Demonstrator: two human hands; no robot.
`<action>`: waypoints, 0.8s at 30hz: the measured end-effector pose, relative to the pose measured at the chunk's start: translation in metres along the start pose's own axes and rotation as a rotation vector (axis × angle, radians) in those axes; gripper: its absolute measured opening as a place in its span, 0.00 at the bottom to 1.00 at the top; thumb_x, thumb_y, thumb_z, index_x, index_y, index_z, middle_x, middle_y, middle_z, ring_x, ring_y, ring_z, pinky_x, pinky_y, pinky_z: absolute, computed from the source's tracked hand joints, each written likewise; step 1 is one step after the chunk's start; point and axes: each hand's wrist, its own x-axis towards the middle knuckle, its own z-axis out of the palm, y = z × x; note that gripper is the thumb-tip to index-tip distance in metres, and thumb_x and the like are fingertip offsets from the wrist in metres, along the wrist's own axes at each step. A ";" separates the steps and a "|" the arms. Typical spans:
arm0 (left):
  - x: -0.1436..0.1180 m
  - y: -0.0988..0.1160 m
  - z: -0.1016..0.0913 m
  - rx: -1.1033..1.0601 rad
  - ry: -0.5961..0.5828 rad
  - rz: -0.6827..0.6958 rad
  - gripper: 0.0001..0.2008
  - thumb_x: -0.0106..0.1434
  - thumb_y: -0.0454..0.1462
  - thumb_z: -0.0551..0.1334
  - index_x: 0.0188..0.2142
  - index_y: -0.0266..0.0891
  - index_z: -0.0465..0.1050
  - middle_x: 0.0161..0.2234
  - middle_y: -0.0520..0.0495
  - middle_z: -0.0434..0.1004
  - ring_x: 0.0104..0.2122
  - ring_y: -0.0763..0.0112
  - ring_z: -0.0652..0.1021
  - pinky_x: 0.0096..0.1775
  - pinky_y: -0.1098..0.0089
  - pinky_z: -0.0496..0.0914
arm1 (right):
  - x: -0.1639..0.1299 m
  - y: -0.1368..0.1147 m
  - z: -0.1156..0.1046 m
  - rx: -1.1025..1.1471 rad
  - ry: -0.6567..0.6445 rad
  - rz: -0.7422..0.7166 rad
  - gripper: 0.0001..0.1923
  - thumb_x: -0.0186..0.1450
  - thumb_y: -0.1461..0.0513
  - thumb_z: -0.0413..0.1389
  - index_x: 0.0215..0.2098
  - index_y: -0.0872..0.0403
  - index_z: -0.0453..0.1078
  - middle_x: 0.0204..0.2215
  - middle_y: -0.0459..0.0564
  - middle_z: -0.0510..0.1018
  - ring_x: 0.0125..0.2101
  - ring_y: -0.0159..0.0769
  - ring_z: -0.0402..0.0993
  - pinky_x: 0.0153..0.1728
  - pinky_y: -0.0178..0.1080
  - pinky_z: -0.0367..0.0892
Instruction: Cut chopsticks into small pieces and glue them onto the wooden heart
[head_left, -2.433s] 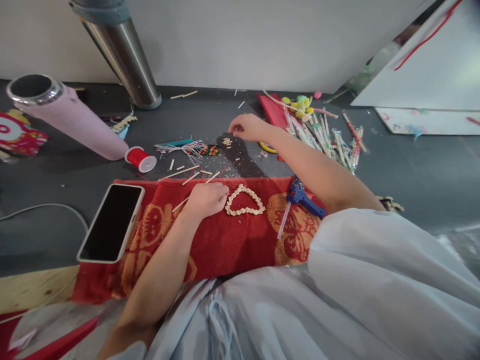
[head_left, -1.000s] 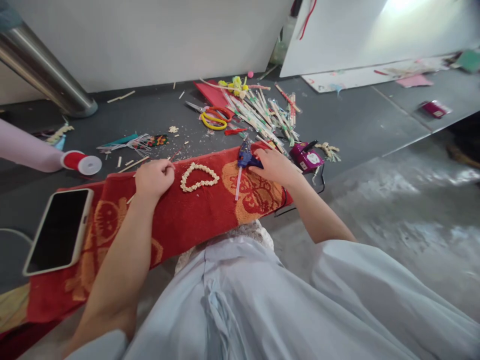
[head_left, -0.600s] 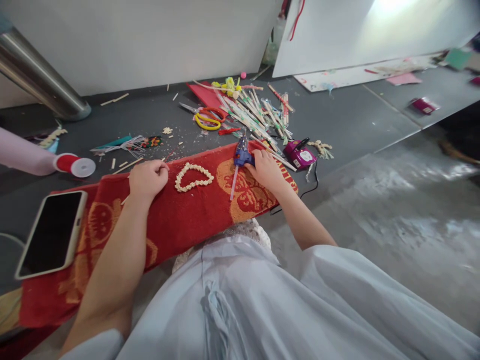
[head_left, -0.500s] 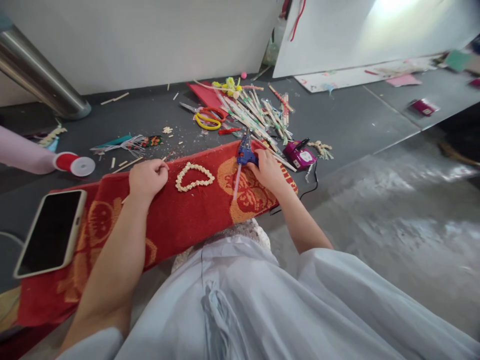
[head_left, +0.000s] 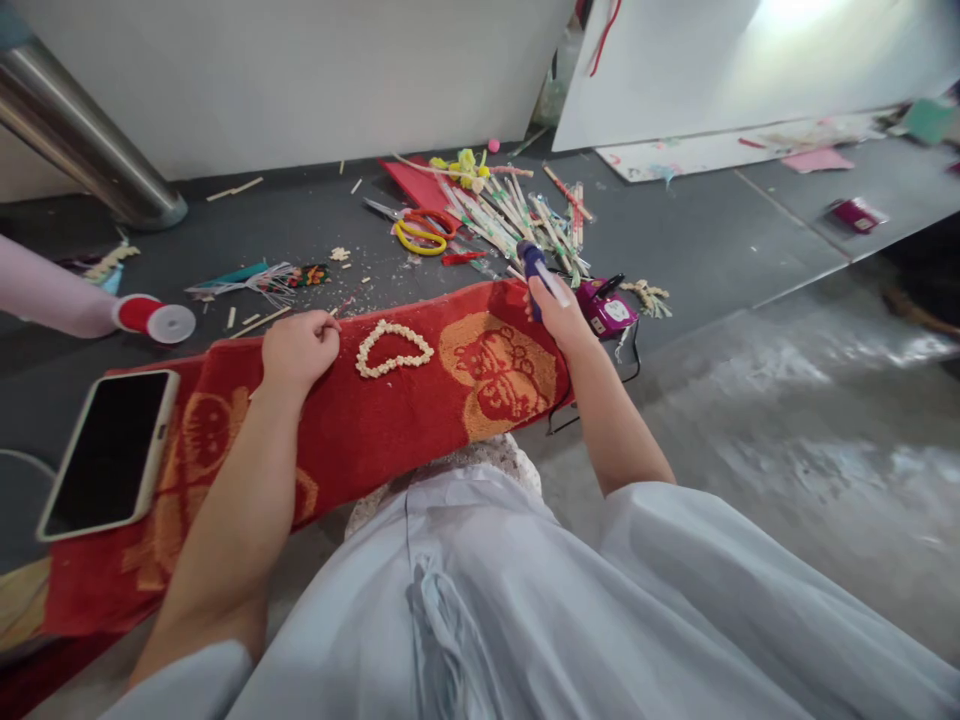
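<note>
Head view: just right of frame centre, the right hand [head_left: 559,312] closes its grip round the blue glue gun [head_left: 534,262], light, rigid plastic best held by the handle, while the left hand [head_left: 298,348], loosely curled, rests beside the fragile heart [head_left: 394,348] on the red towel [head_left: 360,430].

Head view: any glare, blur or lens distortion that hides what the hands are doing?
Head view: strong glare blows out the white board at top right; wide-angle bending curves the wall edge and the metal pipe; the far right floor is soft. The centre is sharp: the right hand grips the glue gun, and the left hand rests on the red towel beside the heart.
</note>
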 end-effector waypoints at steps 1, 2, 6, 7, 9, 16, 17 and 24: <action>0.000 0.000 -0.001 0.018 -0.011 -0.012 0.17 0.60 0.39 0.52 0.41 0.43 0.78 0.34 0.44 0.80 0.36 0.60 0.78 0.36 0.65 0.67 | 0.003 -0.002 0.001 0.103 0.021 0.045 0.30 0.59 0.34 0.47 0.40 0.50 0.60 0.27 0.44 0.70 0.24 0.31 0.66 0.25 0.36 0.66; 0.000 -0.001 -0.002 0.039 -0.023 -0.026 0.18 0.60 0.39 0.52 0.42 0.43 0.78 0.35 0.44 0.81 0.37 0.58 0.78 0.37 0.65 0.68 | 0.004 -0.005 0.002 0.196 0.035 0.089 0.31 0.56 0.33 0.49 0.38 0.49 0.60 0.27 0.43 0.69 0.23 0.30 0.65 0.24 0.36 0.66; -0.001 -0.004 -0.007 0.111 -0.062 -0.048 0.19 0.62 0.41 0.52 0.45 0.42 0.77 0.39 0.41 0.81 0.40 0.54 0.78 0.40 0.61 0.69 | 0.009 -0.029 0.015 0.396 -0.004 0.166 0.29 0.59 0.35 0.48 0.39 0.50 0.63 0.27 0.45 0.71 0.23 0.30 0.67 0.25 0.37 0.67; -0.001 -0.005 -0.008 0.116 -0.067 -0.046 0.19 0.62 0.42 0.52 0.45 0.42 0.77 0.39 0.41 0.81 0.40 0.54 0.78 0.41 0.61 0.69 | 0.010 -0.036 0.020 0.415 -0.013 0.178 0.27 0.61 0.36 0.47 0.39 0.50 0.63 0.27 0.45 0.72 0.23 0.30 0.67 0.25 0.37 0.67; -0.001 -0.006 -0.008 0.116 -0.078 -0.036 0.19 0.63 0.44 0.52 0.45 0.43 0.78 0.40 0.41 0.81 0.41 0.54 0.78 0.41 0.61 0.69 | 0.013 -0.052 0.030 0.457 -0.036 0.200 0.23 0.65 0.41 0.47 0.39 0.51 0.64 0.28 0.45 0.72 0.23 0.28 0.67 0.26 0.35 0.66; -0.001 -0.003 -0.009 0.153 -0.102 -0.034 0.19 0.65 0.44 0.51 0.44 0.43 0.78 0.41 0.40 0.81 0.42 0.54 0.78 0.41 0.62 0.68 | 0.032 -0.097 0.074 0.758 -0.323 0.170 0.20 0.62 0.45 0.57 0.32 0.53 0.65 0.23 0.42 0.69 0.21 0.24 0.63 0.20 0.31 0.60; -0.001 -0.002 -0.009 0.156 -0.102 -0.039 0.18 0.65 0.43 0.51 0.44 0.43 0.78 0.41 0.40 0.81 0.42 0.54 0.78 0.41 0.62 0.68 | 0.035 -0.100 0.080 0.775 -0.349 0.173 0.19 0.62 0.46 0.59 0.31 0.53 0.65 0.23 0.41 0.69 0.21 0.23 0.62 0.20 0.31 0.59; -0.003 0.001 -0.007 0.206 -0.083 -0.046 0.19 0.66 0.41 0.49 0.43 0.39 0.77 0.40 0.39 0.81 0.40 0.53 0.79 0.38 0.62 0.68 | 0.049 -0.090 0.114 0.872 -0.561 0.223 0.21 0.58 0.46 0.62 0.31 0.53 0.65 0.21 0.40 0.67 0.18 0.22 0.59 0.16 0.30 0.53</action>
